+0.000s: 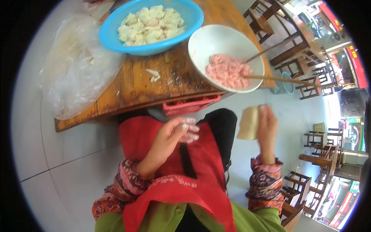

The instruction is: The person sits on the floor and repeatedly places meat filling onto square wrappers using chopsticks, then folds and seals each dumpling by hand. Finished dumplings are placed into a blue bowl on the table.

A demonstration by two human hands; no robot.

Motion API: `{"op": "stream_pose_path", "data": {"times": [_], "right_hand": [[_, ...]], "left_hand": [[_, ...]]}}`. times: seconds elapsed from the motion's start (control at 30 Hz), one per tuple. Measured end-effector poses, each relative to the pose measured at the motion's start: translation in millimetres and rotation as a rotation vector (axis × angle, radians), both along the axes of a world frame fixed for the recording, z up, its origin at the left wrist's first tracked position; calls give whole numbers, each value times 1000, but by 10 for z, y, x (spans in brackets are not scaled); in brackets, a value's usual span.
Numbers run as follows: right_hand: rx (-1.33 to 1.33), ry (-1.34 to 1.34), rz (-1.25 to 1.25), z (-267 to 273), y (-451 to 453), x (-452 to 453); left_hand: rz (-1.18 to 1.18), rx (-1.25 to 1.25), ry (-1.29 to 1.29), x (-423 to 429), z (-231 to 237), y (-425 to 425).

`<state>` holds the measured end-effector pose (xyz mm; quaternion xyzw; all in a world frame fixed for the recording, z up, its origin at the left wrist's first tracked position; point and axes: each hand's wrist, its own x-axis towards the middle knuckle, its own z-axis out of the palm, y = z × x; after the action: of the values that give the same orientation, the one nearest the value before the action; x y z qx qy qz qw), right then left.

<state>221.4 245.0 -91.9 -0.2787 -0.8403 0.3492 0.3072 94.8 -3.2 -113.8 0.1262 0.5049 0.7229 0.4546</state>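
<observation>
My right hand [267,123] is raised over the floor beside my knee, with a thin pale dough wrapper [247,124] pinched at its edge. Above the lap of a red apron [145,130], my left hand [169,134] holds nothing that I can see; its fingers are slightly curled and dusted white. A large white bowl [203,43] at the table corner contains pink minced meat [227,71], with two chopsticks [278,79] stuck in it and leaning out over the rim. Folded dumplings [153,26] are heaped in a blue plastic basin [113,43].
A clear plastic bag [78,84] covers the left end of the wooden table [136,90]. Dough scraps [154,74] and flour lie near its front edge. Below is a red plastic crate [191,105]. Wooden stools [297,66] and a pale blue basket [285,84] stand at right.
</observation>
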Motion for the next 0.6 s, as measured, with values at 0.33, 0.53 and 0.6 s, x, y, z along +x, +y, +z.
{"op": "stream_pose_path", "data": {"times": [0.33,0.53,0.6], "right_hand": [[802,-287,633,604,-174,-147],[-58,-329,276,188,-590,-23],[-264,-259,452,271,-807,21]], "left_hand": [[-63,150,-223,-5,-393,-123],[-43,270,-504,-1,-787,147],[-156,348,-730,78,-835,337]]}}
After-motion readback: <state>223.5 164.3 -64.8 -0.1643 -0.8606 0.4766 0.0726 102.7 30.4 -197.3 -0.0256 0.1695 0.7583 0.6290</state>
